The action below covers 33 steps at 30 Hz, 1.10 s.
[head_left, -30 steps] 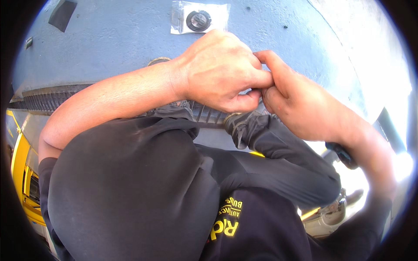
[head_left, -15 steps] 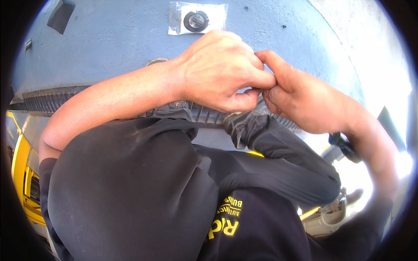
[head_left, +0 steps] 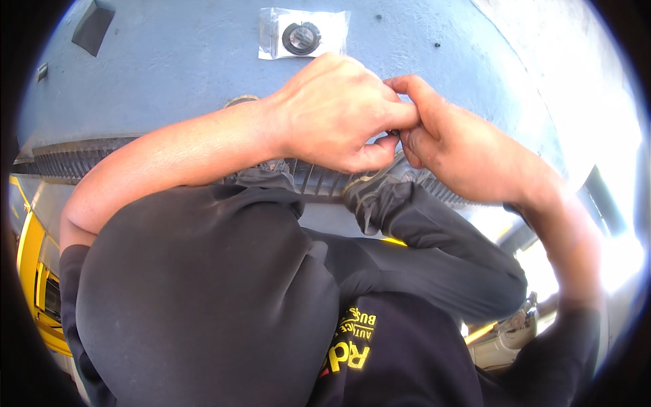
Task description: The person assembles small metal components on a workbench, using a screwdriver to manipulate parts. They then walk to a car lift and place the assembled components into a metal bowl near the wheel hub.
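Note:
My left hand (head_left: 342, 114) is closed, its back turned up, with finger and thumb pinched at the right end. My right hand (head_left: 458, 139) meets it there, thumb and fingers also closed together. Between the fingertips shows a bit of a small dark thing (head_left: 393, 133), mostly covered, and its kind cannot be made out. Just beyond my left knuckles lies a clear plastic bag (head_left: 270, 34) with a white backing. A round black ring-shaped part (head_left: 302, 39) with a greyish middle is in or on that bag; neither hand touches it.
Beneath is a blue painted surface (head_left: 183, 74) with a dark ribbed strip (head_left: 88, 148) along its near side. A dark grey patch (head_left: 93, 28) is at the far left. My bent, dark-trousered leg (head_left: 447, 251) and a shoe (head_left: 366, 197) are below the hands. Yellow framework (head_left: 30, 264) stands at the left.
Both hands have shifted slightly left, still pressed together at the fingertips. My right forearm has drawn inward. The bag sits slightly lower and further left in the picture.

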Available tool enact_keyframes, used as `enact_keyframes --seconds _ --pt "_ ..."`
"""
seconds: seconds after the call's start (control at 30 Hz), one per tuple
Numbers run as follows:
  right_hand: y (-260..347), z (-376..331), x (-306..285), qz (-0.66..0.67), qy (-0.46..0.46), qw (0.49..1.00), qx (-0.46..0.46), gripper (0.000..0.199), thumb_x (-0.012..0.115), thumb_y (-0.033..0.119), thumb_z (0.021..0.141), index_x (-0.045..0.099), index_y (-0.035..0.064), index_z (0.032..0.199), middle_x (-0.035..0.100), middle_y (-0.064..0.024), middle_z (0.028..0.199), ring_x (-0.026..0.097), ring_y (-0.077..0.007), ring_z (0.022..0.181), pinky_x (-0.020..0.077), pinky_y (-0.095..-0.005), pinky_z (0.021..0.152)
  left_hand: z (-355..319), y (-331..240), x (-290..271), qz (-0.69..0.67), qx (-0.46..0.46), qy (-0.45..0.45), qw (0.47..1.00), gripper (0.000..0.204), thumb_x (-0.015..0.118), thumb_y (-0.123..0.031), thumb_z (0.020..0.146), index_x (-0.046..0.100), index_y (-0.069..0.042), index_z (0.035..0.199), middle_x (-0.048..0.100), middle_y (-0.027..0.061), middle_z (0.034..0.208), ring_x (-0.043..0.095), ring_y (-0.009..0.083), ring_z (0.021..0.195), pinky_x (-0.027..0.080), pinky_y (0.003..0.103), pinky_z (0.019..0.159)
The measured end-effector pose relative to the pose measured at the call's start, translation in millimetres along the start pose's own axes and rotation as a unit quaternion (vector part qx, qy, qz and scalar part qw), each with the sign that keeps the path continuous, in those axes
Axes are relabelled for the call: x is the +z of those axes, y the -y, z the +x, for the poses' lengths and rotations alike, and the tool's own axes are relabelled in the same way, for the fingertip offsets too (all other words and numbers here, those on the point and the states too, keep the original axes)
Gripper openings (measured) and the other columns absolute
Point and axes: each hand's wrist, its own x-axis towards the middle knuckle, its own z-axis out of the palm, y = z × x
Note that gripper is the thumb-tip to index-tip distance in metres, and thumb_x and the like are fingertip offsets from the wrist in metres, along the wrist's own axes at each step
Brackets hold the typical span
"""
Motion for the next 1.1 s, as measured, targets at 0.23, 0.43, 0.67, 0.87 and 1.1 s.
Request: enact_keyframes --seconds 0.23,0.43,0.67,0.87,1.1 --pt "2 5 3 0.039 0.017 0.999 0.024 0.041 0.045 0.011 0.097 0.045 -0.0013 0.136 0.068 -0.0325 0.109 0.066 -0.0460 0.107 0.0513 -0.0508 0.092 2 -4 -7 0.054 -0.013 0.071 0.996 0.020 0.071 -0.021 0.071 0.060 -0.009 0.083 0.063 0.0045 0.068 0.064 0.0283 0.059 0.046 0.041 0.047" --pt "-6 9 11 0.045 0.015 0.998 0.037 0.046 0.048 0.004 0.096 0.043 0.0025 0.142 0.064 -0.0104 0.093 0.061 -0.0173 0.086 0.0514 -0.0331 0.081 7 -8 -11 0.080 -0.033 0.157 0.984 0.022 0.071 -0.026 0.073 0.060 -0.008 0.077 0.064 0.0066 0.069 0.066 0.0284 0.061 0.049 0.041 0.048" --pt "-21 17 18 0.149 0.043 0.986 0.055 0.041 0.049 0.007 0.094 0.048 0.0073 0.135 0.056 -0.0006 0.086 0.051 -0.0096 0.075 0.0459 -0.0260 0.069 11 -11 -13 0.057 -0.082 0.249 0.963 0.028 0.073 -0.025 0.075 0.058 -0.003 0.084 0.066 0.0112 0.074 0.067 0.0331 0.064 0.051 0.044 0.054" --pt "-18 18 10 0.178 0.061 0.976 0.105 0.027 0.051 0.011 0.095 0.053 0.0059 0.122 0.054 0.0021 0.081 0.046 -0.0058 0.066 0.0410 -0.0229 0.058 2 -8 -10 -0.031 -0.159 0.226 0.961 0.041 0.074 -0.016 0.076 0.051 -0.001 0.107 0.067 0.0165 0.090 0.068 0.0374 0.081 0.053 0.048 0.065" --pt "-20 27 1 0.124 0.120 0.980 0.099 0.040 0.048 0.018 0.093 0.061 -0.0014 0.125 0.069 -0.0145 0.095 0.066 -0.0258 0.092 0.0509 -0.0386 0.087 16 7 -22 -0.193 -0.159 0.180 0.952 0.011 0.065 -0.006 0.081 0.058 -0.002 0.088 0.065 0.0158 0.087 0.064 0.0357 0.083 0.051 0.044 0.072"
